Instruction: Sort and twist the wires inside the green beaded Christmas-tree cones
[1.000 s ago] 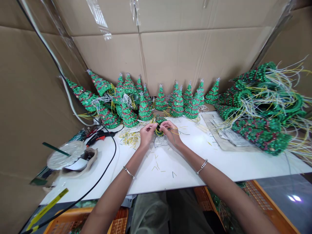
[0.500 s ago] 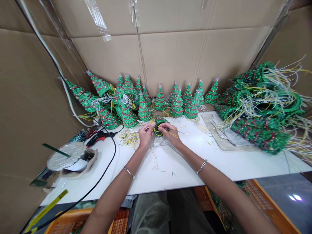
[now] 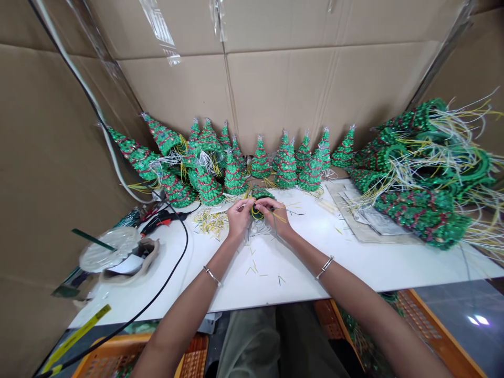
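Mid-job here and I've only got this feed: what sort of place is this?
Probably a small handicraft workshop: rows of green sequinned cone Christmas trees trailing wires, a white worktable scattered with yellow wire offcuts, and brown cardboard sheets walling in the bench.

Your left hand (image 3: 239,219) and right hand (image 3: 273,214) hide most of the green sequinned piece (image 3: 260,195), so grip & wire routing can't be read. Orange plastic crate (image 3: 118,349) cut off by bottom edge; wire offcuts (image 3: 252,268) too small to ID.

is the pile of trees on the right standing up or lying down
Lying down: the green sequinned trees lie on their sides in a heap, with their wire ends fanning outward.
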{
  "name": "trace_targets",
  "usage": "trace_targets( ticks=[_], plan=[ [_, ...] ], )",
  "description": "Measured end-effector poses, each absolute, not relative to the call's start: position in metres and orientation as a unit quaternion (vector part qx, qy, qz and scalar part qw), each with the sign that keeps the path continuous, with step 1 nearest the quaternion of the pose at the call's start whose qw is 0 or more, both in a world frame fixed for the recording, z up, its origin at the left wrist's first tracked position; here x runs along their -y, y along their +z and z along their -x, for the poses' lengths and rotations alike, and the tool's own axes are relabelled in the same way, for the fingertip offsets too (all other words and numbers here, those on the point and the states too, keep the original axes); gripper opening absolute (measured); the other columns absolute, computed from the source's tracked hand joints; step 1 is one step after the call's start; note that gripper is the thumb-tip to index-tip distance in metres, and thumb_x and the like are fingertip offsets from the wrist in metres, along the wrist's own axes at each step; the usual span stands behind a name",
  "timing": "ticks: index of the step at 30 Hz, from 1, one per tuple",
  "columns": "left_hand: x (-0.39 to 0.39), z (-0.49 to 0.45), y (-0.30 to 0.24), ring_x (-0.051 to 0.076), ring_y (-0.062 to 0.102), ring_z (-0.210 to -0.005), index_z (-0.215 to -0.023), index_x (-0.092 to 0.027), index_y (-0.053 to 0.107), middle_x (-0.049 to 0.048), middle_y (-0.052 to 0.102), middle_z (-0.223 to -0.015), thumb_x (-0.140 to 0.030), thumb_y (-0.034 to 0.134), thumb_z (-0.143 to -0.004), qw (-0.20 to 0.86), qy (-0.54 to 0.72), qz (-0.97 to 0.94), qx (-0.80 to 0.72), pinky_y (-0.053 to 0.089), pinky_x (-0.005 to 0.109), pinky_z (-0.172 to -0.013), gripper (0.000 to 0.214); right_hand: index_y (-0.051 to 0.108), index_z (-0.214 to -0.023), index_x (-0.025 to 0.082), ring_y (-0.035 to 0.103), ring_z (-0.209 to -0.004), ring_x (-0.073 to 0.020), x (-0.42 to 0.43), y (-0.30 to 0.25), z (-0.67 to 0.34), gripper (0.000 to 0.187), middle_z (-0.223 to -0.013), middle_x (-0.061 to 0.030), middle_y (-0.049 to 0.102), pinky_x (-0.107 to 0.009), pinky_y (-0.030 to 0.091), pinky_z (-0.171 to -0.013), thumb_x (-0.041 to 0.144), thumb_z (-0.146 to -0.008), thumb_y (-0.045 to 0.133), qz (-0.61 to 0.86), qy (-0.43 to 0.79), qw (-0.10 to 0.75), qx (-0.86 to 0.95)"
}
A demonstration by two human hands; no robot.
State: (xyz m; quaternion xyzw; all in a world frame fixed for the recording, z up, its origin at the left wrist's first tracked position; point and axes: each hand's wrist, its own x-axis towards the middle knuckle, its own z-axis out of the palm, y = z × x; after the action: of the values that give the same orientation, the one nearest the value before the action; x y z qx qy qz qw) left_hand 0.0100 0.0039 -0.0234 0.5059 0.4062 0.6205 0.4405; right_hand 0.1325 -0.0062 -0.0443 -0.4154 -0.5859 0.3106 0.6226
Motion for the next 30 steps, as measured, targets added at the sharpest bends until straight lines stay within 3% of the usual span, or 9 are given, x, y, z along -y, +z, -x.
trace_targets(
  ticks=[9, 15, 20, 22, 27, 30],
  plan=[
    [-0.009, -0.006, -0.028, 0.005, 0.041, -0.046, -0.076, -0.015, 0.074, 0.0039, 0.068, -0.076, -0.042, 0.077, -0.064, 0.443, 0.611, -0.516, -0.405, 0.032, 0.020, -0.042, 0.030, 0.072, -0.082, 0.017, 0.057, -0.070, -0.0156, 0.010, -0.036, -0.133, 0.017, -0.082, -0.0045, 0.071, -0.028, 0.044, -0.066, 0.032, -0.079, 0.063, 0.408, 0.310, 0.611, 0.603],
    [-0.009, -0.007, -0.028, 0.006, 0.042, -0.046, -0.078, -0.016, 0.073, 0.0014, 0.063, -0.071, -0.042, 0.074, -0.068, 0.437, 0.608, -0.525, -0.406, 0.035, 0.021, -0.045, 0.028, 0.072, -0.088, 0.019, 0.059, -0.076, -0.0173, 0.012, -0.032, -0.136, 0.023, -0.085, -0.0050, 0.070, -0.029, 0.045, -0.071, 0.038, -0.083, 0.059, 0.408, 0.282, 0.597, 0.631],
    [-0.012, -0.005, -0.029, 0.015, 0.057, -0.079, -0.070, -0.018, 0.073, 0.0034, 0.062, -0.078, -0.040, 0.072, -0.071, 0.345, 0.640, -0.561, -0.395, 0.045, 0.026, -0.071, 0.022, 0.070, -0.089, 0.017, 0.059, -0.074, -0.0164, 0.016, -0.025, -0.135, 0.028, -0.083, -0.0046, 0.068, -0.028, 0.045, -0.068, 0.041, -0.084, 0.058, 0.392, 0.317, 0.591, 0.630],
    [-0.013, -0.005, -0.028, 0.016, 0.057, -0.083, -0.067, -0.018, 0.072, 0.0033, 0.061, -0.078, -0.041, 0.073, -0.071, 0.327, 0.645, -0.572, -0.387, 0.045, 0.026, -0.074, 0.022, 0.069, -0.088, 0.016, 0.057, -0.070, -0.0155, 0.018, -0.022, -0.135, 0.030, -0.079, -0.0037, 0.067, -0.027, 0.044, -0.066, 0.043, -0.084, 0.057, 0.393, 0.326, 0.586, 0.629],
    [-0.008, -0.006, -0.026, 0.008, 0.047, -0.046, -0.078, -0.017, 0.069, -0.0011, 0.058, -0.062, -0.048, 0.071, -0.072, 0.458, 0.598, -0.543, -0.372, 0.033, 0.021, -0.043, 0.032, 0.069, -0.087, 0.017, 0.053, -0.064, -0.0139, 0.020, -0.017, -0.138, 0.039, -0.082, -0.0036, 0.065, -0.025, 0.041, -0.056, 0.052, -0.086, 0.052, 0.426, 0.342, 0.601, 0.584],
    [-0.007, -0.007, -0.024, 0.006, 0.045, -0.039, -0.082, -0.016, 0.065, -0.0014, 0.061, -0.060, -0.049, 0.072, -0.071, 0.506, 0.580, -0.530, -0.355, 0.028, 0.019, -0.038, 0.036, 0.069, -0.089, 0.018, 0.051, -0.062, -0.0135, 0.019, -0.014, -0.142, 0.045, -0.081, -0.0037, 0.065, -0.025, 0.040, -0.054, 0.056, -0.088, 0.046, 0.424, 0.357, 0.605, 0.571]
  ],
)
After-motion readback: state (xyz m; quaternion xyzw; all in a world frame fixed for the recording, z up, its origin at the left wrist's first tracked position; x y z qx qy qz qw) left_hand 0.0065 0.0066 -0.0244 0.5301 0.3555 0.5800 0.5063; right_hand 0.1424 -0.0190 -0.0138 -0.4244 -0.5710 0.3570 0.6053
